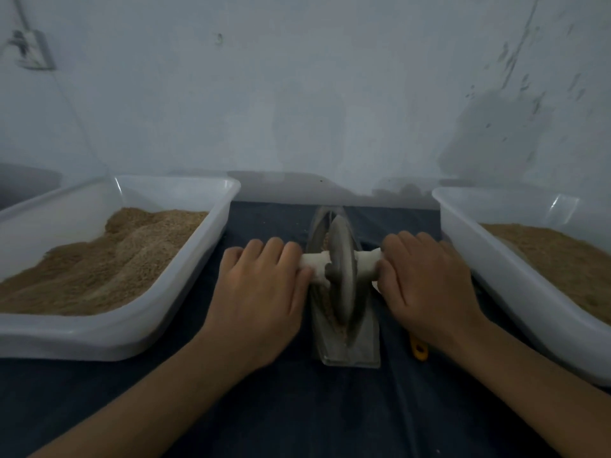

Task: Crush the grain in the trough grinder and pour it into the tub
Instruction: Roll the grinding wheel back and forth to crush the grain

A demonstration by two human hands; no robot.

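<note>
Grey metal makes up both parts of the grinder (pixel 345 338): a long, narrow boat-shaped trough lying on the dark cloth of the table (pixel 297 408), and a thick disc, the wheel (pixel 342 269), set on edge in its groove. A pale axle (pixel 315 261), probably wood, is passed through the wheel and sticks out on both sides. The left hand (pixel 261 292) is laid over the left stub and the right hand (pixel 426 285) over the right, fingers curled down onto it; each grip is narrow and filled by the axle.

The wheel is judged heavy and stiff, its weight doing the crushing, so it is best held at the axle ends as now and kept upright. Its smooth rim could slide rather than roll. The trough looks rigid and heavy too; for pouring it would be taken by its flat-footed ends or sides, with the wheel lifted out first.

Tan grain (pixel 329 312) is seen in the groove beside the wheel, dry and loose, likely to spill easily. A translucent white tub (pixel 211 259) stands to the left and another tub (pixel 496 276) to the right, each holding sandy brown meal. A yellow handle (pixel 419 350) lies by the right wrist.
</note>
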